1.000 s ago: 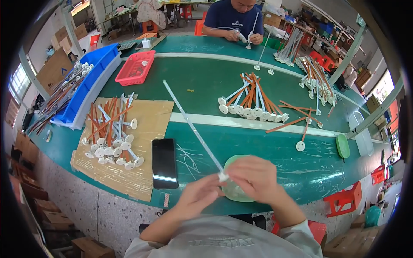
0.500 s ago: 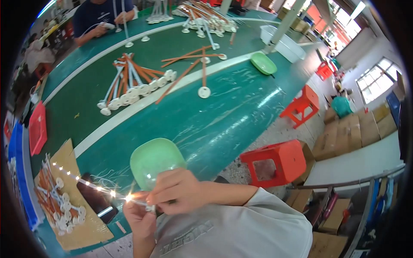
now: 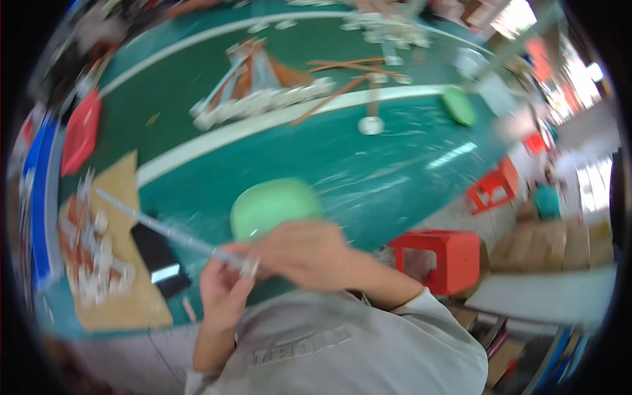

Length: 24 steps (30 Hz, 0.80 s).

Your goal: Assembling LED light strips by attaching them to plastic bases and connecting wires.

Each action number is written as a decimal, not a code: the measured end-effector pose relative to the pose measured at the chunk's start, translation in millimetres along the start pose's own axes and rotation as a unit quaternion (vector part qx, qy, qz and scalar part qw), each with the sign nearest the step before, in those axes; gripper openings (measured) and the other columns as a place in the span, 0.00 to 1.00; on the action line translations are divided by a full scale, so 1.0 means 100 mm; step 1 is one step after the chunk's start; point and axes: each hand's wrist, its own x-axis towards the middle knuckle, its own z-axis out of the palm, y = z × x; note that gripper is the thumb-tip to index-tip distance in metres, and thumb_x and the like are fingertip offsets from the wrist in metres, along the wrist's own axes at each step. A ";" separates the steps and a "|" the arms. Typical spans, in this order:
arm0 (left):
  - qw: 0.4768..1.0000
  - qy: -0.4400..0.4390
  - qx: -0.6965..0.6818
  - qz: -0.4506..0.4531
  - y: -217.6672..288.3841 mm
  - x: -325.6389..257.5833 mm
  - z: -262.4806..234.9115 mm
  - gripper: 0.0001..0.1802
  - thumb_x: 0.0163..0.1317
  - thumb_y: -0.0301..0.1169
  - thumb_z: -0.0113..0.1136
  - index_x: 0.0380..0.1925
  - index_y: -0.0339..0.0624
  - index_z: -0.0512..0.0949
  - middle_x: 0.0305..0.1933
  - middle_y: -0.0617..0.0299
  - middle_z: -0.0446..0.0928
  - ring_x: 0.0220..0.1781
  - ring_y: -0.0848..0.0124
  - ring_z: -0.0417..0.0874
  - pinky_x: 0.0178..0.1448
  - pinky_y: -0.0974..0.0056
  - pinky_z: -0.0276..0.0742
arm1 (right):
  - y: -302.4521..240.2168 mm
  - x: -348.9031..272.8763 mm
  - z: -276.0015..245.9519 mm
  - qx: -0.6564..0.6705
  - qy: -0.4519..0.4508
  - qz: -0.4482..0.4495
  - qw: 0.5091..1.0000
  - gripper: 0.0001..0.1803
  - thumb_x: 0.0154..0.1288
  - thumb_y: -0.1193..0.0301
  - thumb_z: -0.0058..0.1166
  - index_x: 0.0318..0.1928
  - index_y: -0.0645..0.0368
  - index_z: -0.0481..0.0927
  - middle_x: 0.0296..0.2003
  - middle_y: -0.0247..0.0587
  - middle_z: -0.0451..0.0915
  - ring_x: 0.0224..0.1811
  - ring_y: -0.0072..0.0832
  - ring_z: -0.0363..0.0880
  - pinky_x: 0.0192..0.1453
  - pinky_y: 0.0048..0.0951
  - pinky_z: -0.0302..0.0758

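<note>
My left hand (image 3: 222, 299) pinches a slim, clear light stick (image 3: 174, 235) near its white end piece (image 3: 250, 266). The stick slants up to the far left, and its row of small lamps is dark. My right hand (image 3: 306, 253), blurred, has its fingers curled together beside that end piece; what they grip is hidden. Just beyond my hands is a light green bowl (image 3: 276, 204), partly covered by my right hand. To the left, white-footed sticks in orange and clear (image 3: 99, 263) lie piled on a brown cardboard sheet (image 3: 148, 309).
A dark phone-like slab (image 3: 158, 253) lies beside the cardboard. Farther off on the green table are a row of white-footed sticks (image 3: 263, 99), loose orange sticks (image 3: 329, 99) and a second green dish (image 3: 459, 106). A red tray (image 3: 81, 131) is at left; red stools (image 3: 438, 260) stand at right.
The stick's lamps were shining and are now dark. My view has shifted, so the table's things appear farther right and higher. Both hands stay together at the stick's end.
</note>
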 end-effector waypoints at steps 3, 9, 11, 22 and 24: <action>0.997 -0.061 -0.039 0.027 0.17 0.08 -0.19 0.22 0.62 0.18 0.55 0.57 0.32 0.66 0.56 0.45 0.74 0.59 0.62 0.77 0.59 0.57 0.77 | 0.02 0.14 -0.18 -0.124 -0.095 0.186 0.970 0.17 0.50 0.76 0.63 0.44 0.60 0.82 0.40 0.46 0.82 0.37 0.44 0.82 0.41 0.38 0.79; 0.999 -0.044 -0.016 0.002 0.15 -0.05 -0.28 0.22 0.62 0.19 0.56 0.56 0.31 0.67 0.56 0.45 0.74 0.51 0.62 0.81 0.56 0.58 0.79 | 0.28 0.22 -0.01 -0.217 -0.300 0.156 0.916 0.14 0.49 0.77 0.60 0.40 0.63 0.81 0.35 0.48 0.81 0.33 0.48 0.80 0.42 0.41 0.78; 0.999 -0.043 -0.012 0.006 0.03 -0.05 -0.28 0.22 0.62 0.17 0.55 0.57 0.32 0.67 0.57 0.47 0.74 0.54 0.63 0.79 0.57 0.58 0.78 | 0.35 0.20 0.03 -0.189 -0.296 0.160 0.922 0.11 0.49 0.78 0.58 0.36 0.64 0.80 0.29 0.46 0.80 0.32 0.48 0.80 0.40 0.40 0.77; 0.995 -0.092 0.011 -0.032 0.01 -0.03 -0.29 0.21 0.63 0.17 0.55 0.56 0.34 0.68 0.57 0.48 0.74 0.57 0.67 0.77 0.58 0.59 0.78 | 0.30 0.13 0.07 -0.138 -0.169 0.152 0.964 0.09 0.47 0.82 0.62 0.32 0.63 0.82 0.28 0.43 0.81 0.28 0.36 0.81 0.32 0.31 0.77; 0.995 -0.092 0.011 -0.020 0.00 0.00 -0.28 0.20 0.63 0.17 0.55 0.56 0.33 0.68 0.57 0.48 0.74 0.57 0.67 0.78 0.58 0.59 0.78 | 0.34 0.07 0.08 -0.144 -0.184 0.160 0.959 0.08 0.47 0.81 0.63 0.32 0.62 0.82 0.31 0.43 0.81 0.29 0.38 0.81 0.33 0.33 0.77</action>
